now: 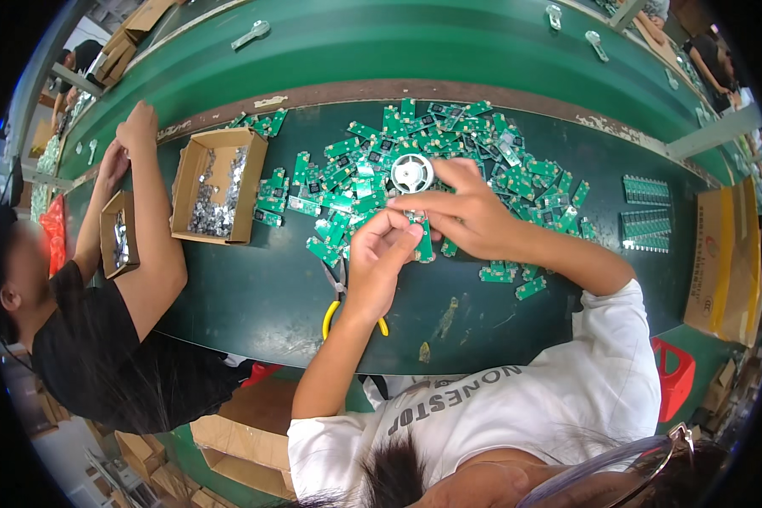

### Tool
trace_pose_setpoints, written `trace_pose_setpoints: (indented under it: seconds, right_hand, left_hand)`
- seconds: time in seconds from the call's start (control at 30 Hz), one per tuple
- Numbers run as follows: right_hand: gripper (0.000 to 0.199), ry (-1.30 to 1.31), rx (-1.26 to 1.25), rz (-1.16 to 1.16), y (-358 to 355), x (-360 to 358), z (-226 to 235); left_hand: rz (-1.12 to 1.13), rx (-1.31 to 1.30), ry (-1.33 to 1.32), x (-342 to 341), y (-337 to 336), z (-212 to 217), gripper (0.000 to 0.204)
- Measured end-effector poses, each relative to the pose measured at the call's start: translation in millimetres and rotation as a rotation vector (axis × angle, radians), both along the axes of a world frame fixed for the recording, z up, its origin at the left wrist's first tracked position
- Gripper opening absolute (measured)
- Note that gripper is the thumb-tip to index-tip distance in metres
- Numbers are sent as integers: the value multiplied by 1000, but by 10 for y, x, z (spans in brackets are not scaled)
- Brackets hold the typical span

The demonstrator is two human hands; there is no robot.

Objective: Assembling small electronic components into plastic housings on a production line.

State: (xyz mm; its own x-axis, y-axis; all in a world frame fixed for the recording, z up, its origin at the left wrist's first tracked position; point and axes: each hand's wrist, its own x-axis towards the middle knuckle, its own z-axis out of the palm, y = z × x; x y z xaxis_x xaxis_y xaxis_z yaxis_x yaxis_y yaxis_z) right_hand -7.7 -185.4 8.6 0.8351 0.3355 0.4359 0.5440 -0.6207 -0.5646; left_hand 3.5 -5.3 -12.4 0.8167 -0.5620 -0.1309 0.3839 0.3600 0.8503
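Note:
Between the thumb and fingers of my left hand [378,264] is a small green circuit board [426,247], partly covered by the fingertips. My right hand [476,212] is closed just above it, its fingers curled at a white spoked spool [412,173] and its index finger reaching over the board. The grip on the spool is partly hidden. Pliers [331,317] with yellow handles lie on the table, partly under my left wrist. Beyond both hands spreads a loose heap of similar green boards [360,165].
A cardboard box [222,230] of small metal parts stands left of the heap. A co-worker [144,254] in black sits at the left with a smaller box [120,237]. Board panels [646,229] and a large carton [720,262] are at the right. Behind runs a green conveyor belt [339,51].

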Motion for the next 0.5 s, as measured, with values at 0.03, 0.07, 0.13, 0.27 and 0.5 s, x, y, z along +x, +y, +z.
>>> trace_pose_setpoints:
  seconds: [0.03, 0.07, 0.13, 0.27, 0.5]
  right_hand:
    - [38, -60, 46, -55, -18, 12, 17]
    - [22, -56, 257, -62, -1, 53, 42]
    - [21, -44, 252, 6, -110, 91, 53]
    - [13, 80, 287, 120, -155, 93, 141]
    - [14, 13, 194, 242, -265, 181, 187]
  left_hand:
    - [13, 49, -28, -7, -11, 39, 9]
    - [13, 48, -28, -10, -18, 73, 9]
    - [4, 81, -28, -21, -39, 120, 11]
    - [-24, 89, 22, -13, -15, 114, 11]
    - [13, 135, -46, -15, -5, 74, 10]
